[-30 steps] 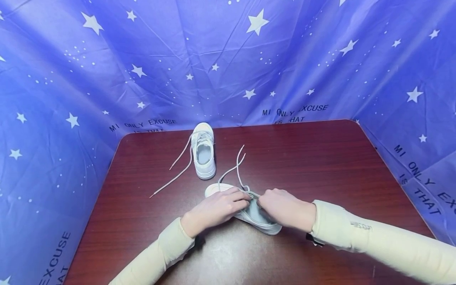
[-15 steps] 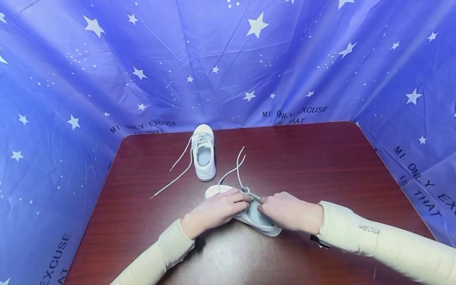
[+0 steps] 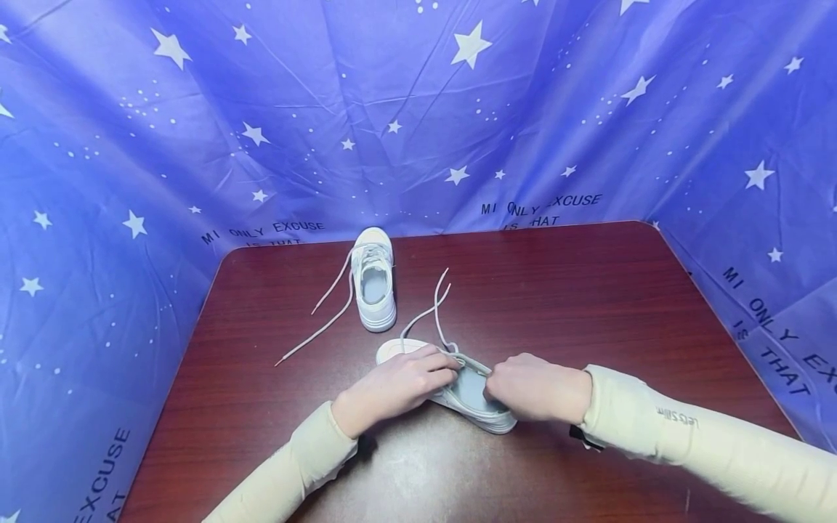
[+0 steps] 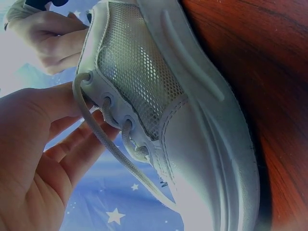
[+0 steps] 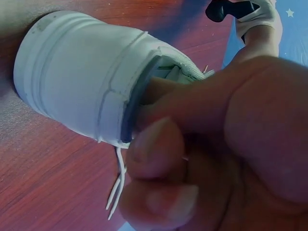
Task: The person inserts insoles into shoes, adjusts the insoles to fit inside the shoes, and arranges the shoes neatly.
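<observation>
A white lace-up sneaker point(image 3: 480, 418) lies on the table, its toe pointing to the far left. My left hand point(image 3: 410, 379) pinches the lacing edge by the eyelets, with the thumb near the top eyelet in the left wrist view and the other fingers behind the flap. My right hand point(image 3: 536, 387) is at the far side of the shoe opening. Its fingers curl over the collar point(image 5: 144, 86), with part of them hidden inside the shoe in the right wrist view. Loose laces point(image 3: 437, 312) run from the sneaker toward the back of the table.
A second white sneaker point(image 3: 377, 318) stands farther back, toe away, its untied laces point(image 3: 327, 327) spread to the left. The dark red table point(image 3: 588, 290) has a blue starry curtain point(image 3: 418, 87) behind it and along both sides.
My right hand has slid a little to the right along the collar, away from the tongue toward the heel. My left hand and both shoes stay in place.
</observation>
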`<state>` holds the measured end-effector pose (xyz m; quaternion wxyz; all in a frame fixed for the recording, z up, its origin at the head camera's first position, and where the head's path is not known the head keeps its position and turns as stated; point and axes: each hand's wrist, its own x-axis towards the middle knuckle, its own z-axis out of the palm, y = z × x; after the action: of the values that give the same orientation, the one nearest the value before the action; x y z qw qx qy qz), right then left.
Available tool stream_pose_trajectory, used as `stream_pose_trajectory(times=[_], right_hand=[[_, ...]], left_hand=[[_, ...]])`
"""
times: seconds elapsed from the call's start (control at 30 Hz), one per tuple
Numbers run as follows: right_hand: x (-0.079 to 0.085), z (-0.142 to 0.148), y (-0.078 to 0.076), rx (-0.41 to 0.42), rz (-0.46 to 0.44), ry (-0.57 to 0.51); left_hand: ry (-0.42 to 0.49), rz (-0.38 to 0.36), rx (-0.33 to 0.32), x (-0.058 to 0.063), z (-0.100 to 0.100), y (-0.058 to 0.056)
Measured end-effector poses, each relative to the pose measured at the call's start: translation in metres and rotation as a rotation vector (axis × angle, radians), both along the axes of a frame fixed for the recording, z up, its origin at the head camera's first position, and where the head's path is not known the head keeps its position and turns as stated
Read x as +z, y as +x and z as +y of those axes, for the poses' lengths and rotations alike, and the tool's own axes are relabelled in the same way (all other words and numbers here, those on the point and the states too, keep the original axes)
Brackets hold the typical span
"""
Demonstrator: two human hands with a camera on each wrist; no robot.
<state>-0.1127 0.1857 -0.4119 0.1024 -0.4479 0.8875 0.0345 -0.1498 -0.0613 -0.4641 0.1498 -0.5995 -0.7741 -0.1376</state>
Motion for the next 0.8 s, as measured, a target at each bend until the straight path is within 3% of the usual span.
stream_pose_trajectory(times=[0.3,0.57,0.8], right_hand=[[-0.0017,-0.0048,-0.0013,-0.006,-0.013,0.02],[-0.0011,-0.0032,-0.0087,0.044,-0.093,-0.022],[-0.0016,-0.003,-0.0091,0.086,-0.064,0.0]], left_hand=[[0.003,-0.002,0.001,-0.0009,-0.0001,-0.0002],[-0.006,0.002,0.008,-0.0011,-0.0002,0.0005],[-0.004,-0.005,0.014,-0.0006,-0.0002,0.001]])
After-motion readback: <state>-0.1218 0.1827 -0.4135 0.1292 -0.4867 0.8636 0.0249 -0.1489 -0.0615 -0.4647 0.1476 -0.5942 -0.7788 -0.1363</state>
